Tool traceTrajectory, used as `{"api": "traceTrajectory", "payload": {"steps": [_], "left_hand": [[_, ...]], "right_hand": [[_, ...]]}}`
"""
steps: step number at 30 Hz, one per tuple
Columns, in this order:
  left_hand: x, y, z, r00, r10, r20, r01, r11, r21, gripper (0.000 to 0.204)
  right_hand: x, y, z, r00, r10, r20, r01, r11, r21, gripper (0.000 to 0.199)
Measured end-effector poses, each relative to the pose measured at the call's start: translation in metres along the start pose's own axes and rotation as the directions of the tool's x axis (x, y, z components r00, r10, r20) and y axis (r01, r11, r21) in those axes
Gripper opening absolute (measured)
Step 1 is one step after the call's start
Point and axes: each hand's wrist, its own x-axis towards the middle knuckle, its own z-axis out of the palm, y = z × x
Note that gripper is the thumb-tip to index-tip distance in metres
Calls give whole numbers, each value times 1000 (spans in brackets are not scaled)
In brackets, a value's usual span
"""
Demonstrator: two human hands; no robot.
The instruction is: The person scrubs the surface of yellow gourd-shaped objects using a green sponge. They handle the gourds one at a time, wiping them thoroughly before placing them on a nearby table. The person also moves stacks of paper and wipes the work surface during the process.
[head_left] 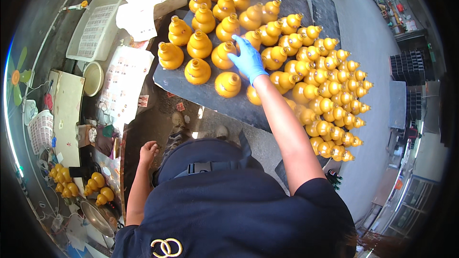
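Note:
My right hand [249, 59], in a blue glove, reaches over a crowd of amber gourd-shaped bottles standing on a dark board [167, 80]. Its thumb and forefinger are spread on either side of the top of one gourd-shaped bottle [222, 57]; whether they touch it is unclear. More gourd-shaped bottles [306, 93] stand close together beyond and to the right of the glove. Bare and low at my left side, my left hand [149, 152] has its fingers curled in, with nothing seen in them. It is nearest the left workbench's edge.
Printed sheets [125, 83] lie on the left bench, near a white plastic tray [79, 50] and a round bowl [93, 78]. Further gourd-shaped bottles [62, 177], a metal pan [98, 217] and a green-bladed fan [16, 77] are also on the left. Black stacked crates [406, 67] stand far right.

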Motion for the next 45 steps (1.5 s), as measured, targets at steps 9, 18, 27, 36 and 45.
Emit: {"api": "traceTrajectory", "payload": {"steps": [9,18,27,36,45], "left_hand": [[23,-9,-61,995,-89,-45,88,996,-29,26],[37,1,-55,995,-95,42,94,995,26,27],[49,18,-49,999,-12,45,15,999,-51,28],[49,-5,-48,994,-87,68,86,996,22,26],[52,17,-53,995,-71,65,69,997,25,25]], "right_hand": [[27,12,46,972,236,24,-236,954,183,33],[27,0,45,967,254,-27,-253,967,42,52],[-8,-29,1,964,151,-217,-126,984,125,38],[-93,-15,33,949,304,77,-314,923,223,42],[-84,-3,46,929,367,-35,-350,908,228,38]]}}
